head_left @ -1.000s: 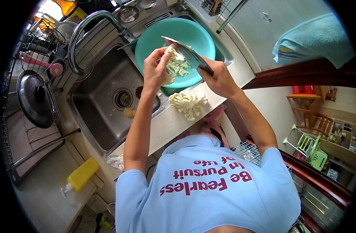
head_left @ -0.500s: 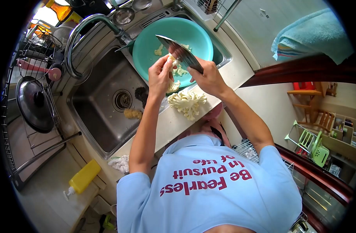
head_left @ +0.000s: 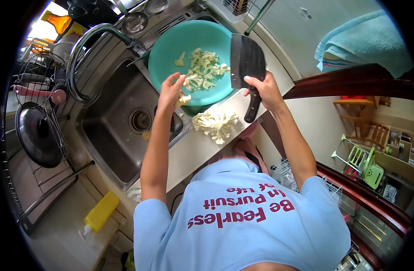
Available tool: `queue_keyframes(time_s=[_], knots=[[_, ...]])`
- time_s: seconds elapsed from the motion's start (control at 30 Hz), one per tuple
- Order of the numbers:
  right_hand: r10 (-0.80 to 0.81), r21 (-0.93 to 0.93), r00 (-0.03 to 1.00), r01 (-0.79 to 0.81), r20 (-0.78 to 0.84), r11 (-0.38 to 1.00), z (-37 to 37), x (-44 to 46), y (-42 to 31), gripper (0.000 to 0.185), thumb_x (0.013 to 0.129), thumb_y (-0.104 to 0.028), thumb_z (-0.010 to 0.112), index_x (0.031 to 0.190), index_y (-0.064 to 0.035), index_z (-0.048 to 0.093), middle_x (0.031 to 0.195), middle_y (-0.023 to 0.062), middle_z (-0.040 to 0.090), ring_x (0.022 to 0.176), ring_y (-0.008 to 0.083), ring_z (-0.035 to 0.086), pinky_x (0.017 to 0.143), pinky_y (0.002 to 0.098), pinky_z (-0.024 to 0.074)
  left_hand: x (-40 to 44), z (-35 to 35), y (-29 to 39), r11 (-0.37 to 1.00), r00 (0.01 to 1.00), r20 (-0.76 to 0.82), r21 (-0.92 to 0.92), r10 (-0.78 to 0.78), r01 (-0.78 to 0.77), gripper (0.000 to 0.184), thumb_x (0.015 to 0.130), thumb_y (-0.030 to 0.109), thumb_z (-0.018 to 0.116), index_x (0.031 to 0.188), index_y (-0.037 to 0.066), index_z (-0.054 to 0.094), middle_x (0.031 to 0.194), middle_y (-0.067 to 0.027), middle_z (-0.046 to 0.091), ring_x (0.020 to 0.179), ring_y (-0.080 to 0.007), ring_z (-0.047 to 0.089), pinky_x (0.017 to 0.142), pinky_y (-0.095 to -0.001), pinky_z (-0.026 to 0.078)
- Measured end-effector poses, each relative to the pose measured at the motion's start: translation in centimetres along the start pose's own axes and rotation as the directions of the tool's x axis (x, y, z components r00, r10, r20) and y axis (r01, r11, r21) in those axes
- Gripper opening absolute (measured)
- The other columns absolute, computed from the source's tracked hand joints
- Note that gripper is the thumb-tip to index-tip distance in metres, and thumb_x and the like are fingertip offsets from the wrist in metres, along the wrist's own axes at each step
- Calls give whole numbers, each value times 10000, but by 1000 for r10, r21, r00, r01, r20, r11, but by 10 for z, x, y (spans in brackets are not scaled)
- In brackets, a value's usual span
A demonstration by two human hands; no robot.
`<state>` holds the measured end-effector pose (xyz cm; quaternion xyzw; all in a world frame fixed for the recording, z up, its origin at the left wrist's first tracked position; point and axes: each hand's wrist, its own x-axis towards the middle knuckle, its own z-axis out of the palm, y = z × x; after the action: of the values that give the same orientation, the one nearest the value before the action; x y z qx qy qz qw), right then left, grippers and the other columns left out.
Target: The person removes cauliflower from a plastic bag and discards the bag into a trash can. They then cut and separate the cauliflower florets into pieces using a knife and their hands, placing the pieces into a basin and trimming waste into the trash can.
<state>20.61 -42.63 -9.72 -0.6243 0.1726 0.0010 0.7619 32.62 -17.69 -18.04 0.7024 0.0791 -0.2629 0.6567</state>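
Note:
My right hand (head_left: 266,92) grips a cleaver (head_left: 248,61) by its black handle, the broad blade raised beside the basin's right rim. On the other side, my left hand (head_left: 170,92) is at the near left rim of the green basin (head_left: 164,52), its fingers curled around a cauliflower piece (head_left: 183,100) partly hidden by the hand. Several cut cauliflower florets (head_left: 202,67) lie inside the basin. A larger cauliflower chunk (head_left: 215,124) rests on the white counter edge just in front of the basin.
Left of the basin is a steel sink (head_left: 112,117) under a curved faucet (head_left: 73,63). A dish rack holds a dark pot lid (head_left: 39,131). A yellow pump bottle (head_left: 100,212) is at lower left; a blue towel (head_left: 362,40) hangs at upper right.
My hands have moved apart. The cleaver has swung right, away from the cauliflower piece in my left hand, and its blade now shows broadside. More florets are visible in the basin.

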Motion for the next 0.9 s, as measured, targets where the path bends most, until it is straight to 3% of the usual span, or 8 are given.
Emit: queue_keyframes(time_s=[0.13,0.27,0.33,0.5,0.57,0.7,0.77,0.9], knots=[[-1,-13,1000,1,-20,1000,1,3,5,109,832,-56,617,903,18,580,775,38,568,540,137,589,512,268,510,10,6,8,996,995,-41,-6,-93,93,423,828,258,699,1117,-37,604,954,-148,667,706,-126,595,566,-283,488],[24,-48,997,-27,-76,998,-11,-9,6,107,831,-55,618,895,24,582,761,42,574,539,141,583,507,276,502,58,30,1,843,952,77,446,297,-300,283,761,200,720,992,44,674,832,-102,684,745,-183,645,588,-303,487],[-4,-26,996,2,-94,1000,-12,-16,5,103,834,-51,618,900,21,587,768,48,588,539,144,583,507,278,500,83,53,9,451,816,220,742,535,-496,243,736,180,707,966,107,689,870,-101,680,810,-274,653,671,-378,503],[-49,-81,984,35,-170,996,-18,-42,-4,100,844,-49,587,906,30,586,737,38,579,537,122,576,489,277,487,170,104,-30,122,598,463,716,654,-688,193,731,112,620,920,104,656,997,-172,623,859,-386,619,707,-461,510],[-39,-93,980,21,-193,995,-25,-54,-11,106,839,-40,583,908,41,580,736,36,573,542,119,568,477,272,483,195,115,-56,-31,763,469,859,445,-511,179,734,158,658,903,101,649,989,-162,650,861,-383,620,710,-447,508],[-57,-130,972,27,-230,991,-35,-62,-15,120,825,-40,583,915,41,583,750,34,572,530,119,553,470,270,492,169,88,-25,145,845,382,876,375,-460,207,780,154,622,968,73,649,921,-129,672,756,-302,641,636,-401,509],[-54,-138,971,22,-235,990,-33,-57,-20,89,824,-37,588,884,27,583,719,28,567,517,116,556,466,259,475,147,63,-3,919,906,322,191,274,-346,258,832,154,574,1043,18,632,868,-82,672,638,-162,579,568,-318,484],[-147,-181,972,114,-185,977,-12,-41,-22,65,840,-53,590,826,9,575,666,7,539,530,110,573,478,245,440,77,31,37,969,935,331,-242,127,-47,387,857,140,530,1210,-17,522,996,-135,645,540,-60,431,498,-189,415]])
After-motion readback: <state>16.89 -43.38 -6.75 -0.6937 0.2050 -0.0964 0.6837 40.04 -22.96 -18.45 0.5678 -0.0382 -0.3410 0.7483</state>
